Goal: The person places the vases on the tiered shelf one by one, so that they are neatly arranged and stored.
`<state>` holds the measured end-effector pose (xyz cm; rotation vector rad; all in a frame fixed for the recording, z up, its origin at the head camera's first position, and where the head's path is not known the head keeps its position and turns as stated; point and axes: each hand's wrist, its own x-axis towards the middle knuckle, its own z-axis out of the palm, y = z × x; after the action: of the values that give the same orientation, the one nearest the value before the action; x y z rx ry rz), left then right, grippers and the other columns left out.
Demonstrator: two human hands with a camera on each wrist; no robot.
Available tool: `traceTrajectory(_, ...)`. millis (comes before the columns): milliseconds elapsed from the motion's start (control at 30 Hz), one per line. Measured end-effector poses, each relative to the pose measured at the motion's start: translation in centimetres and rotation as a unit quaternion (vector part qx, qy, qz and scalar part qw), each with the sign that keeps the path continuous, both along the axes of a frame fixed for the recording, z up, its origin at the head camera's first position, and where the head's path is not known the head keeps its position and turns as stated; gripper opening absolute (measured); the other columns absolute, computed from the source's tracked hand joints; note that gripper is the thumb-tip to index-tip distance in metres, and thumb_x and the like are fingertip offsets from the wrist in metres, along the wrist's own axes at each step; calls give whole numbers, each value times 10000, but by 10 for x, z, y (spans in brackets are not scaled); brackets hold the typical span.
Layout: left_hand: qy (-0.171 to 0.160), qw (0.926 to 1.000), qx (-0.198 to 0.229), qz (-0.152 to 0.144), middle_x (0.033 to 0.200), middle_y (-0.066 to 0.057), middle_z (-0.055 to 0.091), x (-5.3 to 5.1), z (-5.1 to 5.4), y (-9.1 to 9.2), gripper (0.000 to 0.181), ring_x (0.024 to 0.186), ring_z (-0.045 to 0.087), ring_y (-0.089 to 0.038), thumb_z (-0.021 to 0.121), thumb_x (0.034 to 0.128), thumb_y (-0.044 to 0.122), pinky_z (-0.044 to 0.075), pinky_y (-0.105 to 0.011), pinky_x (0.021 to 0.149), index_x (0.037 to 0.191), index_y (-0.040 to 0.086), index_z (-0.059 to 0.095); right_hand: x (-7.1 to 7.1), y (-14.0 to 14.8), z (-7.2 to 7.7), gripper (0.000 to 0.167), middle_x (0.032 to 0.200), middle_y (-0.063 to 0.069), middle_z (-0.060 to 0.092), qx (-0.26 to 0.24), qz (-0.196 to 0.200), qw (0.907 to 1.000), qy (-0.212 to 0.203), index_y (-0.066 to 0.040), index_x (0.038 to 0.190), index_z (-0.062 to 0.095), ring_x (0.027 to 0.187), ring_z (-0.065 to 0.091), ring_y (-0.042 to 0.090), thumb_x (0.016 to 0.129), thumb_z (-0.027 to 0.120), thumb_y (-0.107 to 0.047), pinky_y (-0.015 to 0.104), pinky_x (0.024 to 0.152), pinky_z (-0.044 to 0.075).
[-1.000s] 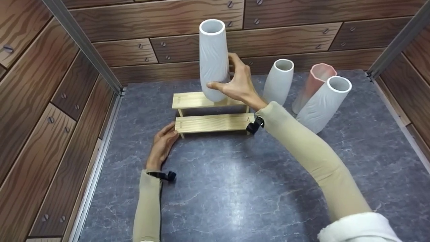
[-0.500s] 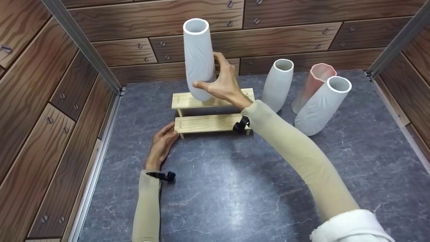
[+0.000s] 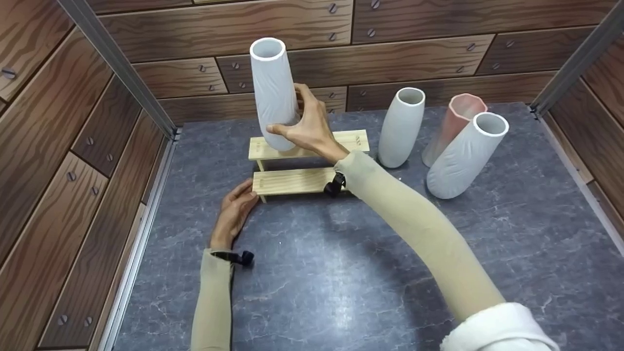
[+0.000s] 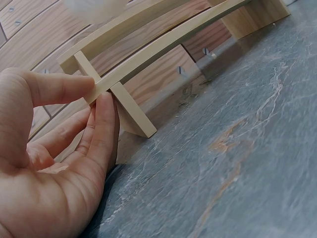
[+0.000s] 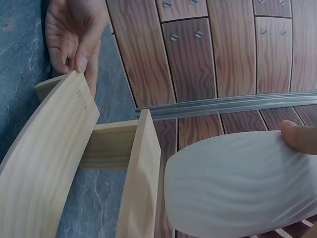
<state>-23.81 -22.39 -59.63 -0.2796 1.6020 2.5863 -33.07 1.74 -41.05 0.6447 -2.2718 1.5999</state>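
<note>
Textured white vase (image 3: 272,87) near upright, right hand (image 3: 308,124) gripping its four-o'clock side, base over two-tier wooden stand (image 3: 292,181); left hand (image 3: 234,213) pinches stand's eight-o'clock corner.

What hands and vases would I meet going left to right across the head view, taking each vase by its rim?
Left hand, tall white rippled vase, right hand gripping it, smooth white rounded vase, pink vase with a faceted rim, front white vase with wavy relief.
</note>
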Motion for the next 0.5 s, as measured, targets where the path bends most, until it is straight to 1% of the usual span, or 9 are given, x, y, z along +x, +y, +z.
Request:
traceTrajectory(200, 5, 10000, -32, -39, 1559, -272, 496, -1, 0, 0, 592, 1146, 709, -119, 573, 1015, -116, 556, -302, 1127, 1583, -103, 407, -2, -6, -5, 878, 1294, 79, 734, 30, -30, 9999, -104, -115, 1441, 576, 1136, 716, 156, 690, 995, -296, 253, 960, 612)
traceTrajectory(500, 39, 9999, -52, -117, 1633, -308, 403, -1, -1, -2, 613, 1168, 694, -103, 572, 1021, -104, 546, -291, 1137, 1599, -109, 369, -4, -9, -12, 863, 1273, 70, 741, 10, 17, 10000, -76, -122, 1440, 582, 1118, 714, 143, 698, 996, -278, 271, 952, 614)
